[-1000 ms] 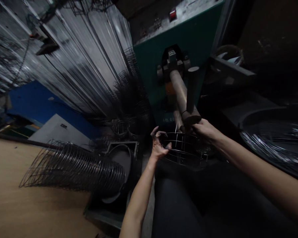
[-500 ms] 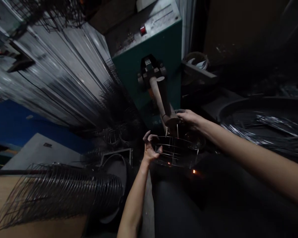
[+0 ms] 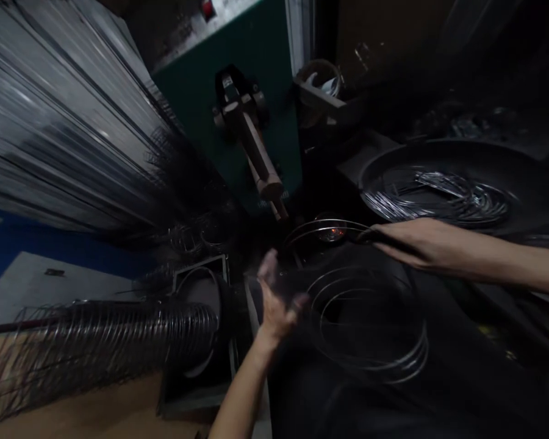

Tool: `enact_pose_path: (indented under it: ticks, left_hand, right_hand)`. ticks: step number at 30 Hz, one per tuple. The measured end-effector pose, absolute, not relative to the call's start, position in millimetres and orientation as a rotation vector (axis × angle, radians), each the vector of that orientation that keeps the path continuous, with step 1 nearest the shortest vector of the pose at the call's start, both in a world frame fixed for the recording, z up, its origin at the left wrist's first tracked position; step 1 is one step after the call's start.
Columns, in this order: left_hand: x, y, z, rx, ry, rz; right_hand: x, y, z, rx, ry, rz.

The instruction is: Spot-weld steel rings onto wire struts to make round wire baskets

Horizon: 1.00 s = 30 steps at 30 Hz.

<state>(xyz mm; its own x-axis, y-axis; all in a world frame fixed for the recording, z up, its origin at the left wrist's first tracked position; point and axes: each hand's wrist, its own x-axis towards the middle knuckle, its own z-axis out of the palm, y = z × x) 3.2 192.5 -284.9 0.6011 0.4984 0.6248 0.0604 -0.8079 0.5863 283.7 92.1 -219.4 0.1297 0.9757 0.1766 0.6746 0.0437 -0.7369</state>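
My right hand (image 3: 409,241) is closed at the near end of a thin curved wire (image 3: 332,222), which arcs left from the fingers below the machine's electrode arm (image 3: 260,161). Beneath that hand, over my dark lap, several round wire rings (image 3: 370,366) show, blurred; whether they join the held wire I cannot tell. My left hand (image 3: 277,305) is open, thumb and fingers apart, blurred, just left of the rings and apart from them. Behind the curved wire, a small round thing (image 3: 330,230) has an orange glow.
A green machine cabinet (image 3: 274,67) stands ahead. On the left, a row of wire frames (image 3: 119,335) hangs on a rod beside a dark round container (image 3: 205,286). At right, a large round pan (image 3: 526,177) holds wire pieces (image 3: 443,195). Wire rings (image 3: 185,241) lie below the metal sheeting (image 3: 64,103).
My right hand has moved away from the electrode, rightward and nearer to me. The wirework has come down toward my lap. The sparks are gone and the view has shifted right.
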Motion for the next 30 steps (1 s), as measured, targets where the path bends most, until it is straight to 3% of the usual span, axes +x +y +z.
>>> enact_pose_path:
  ticks: [2, 5, 9, 14, 19, 30]
  left_hand:
    - [-1.3, 195.3, -271.5, 2.056, 0.676, 0.999]
    - [6.9, 174.0, -257.3, 1.66, 0.638, 0.655]
    - [52.0, 134.6, -256.7, 1.326, 0.573, 0.548]
    - [100.2, 142.5, -276.0, 1.211, 0.612, 0.578]
    - [90.7, 170.3, -280.6, 1.273, 0.643, 0.659]
    - [77.9, 197.9, -265.1, 1.152, 0.565, 0.264]
  right_hand:
    - [288.9, 91.7, -223.3, -1.605, -1.725, 0.451]
    - [292.3, 122.1, -245.4, -1.642, -1.751, 0.418]
    - [280.2, 184.2, -284.1, -1.739, -1.719, 0.527]
    - [265.3, 224.2, -296.6, -1.677, -1.97, 0.239]
    - [277.7, 229.1, -291.2, -1.736, -2.221, 0.083]
    - [289.8, 222.1, -292.5, -1.702, -2.256, 0.212]
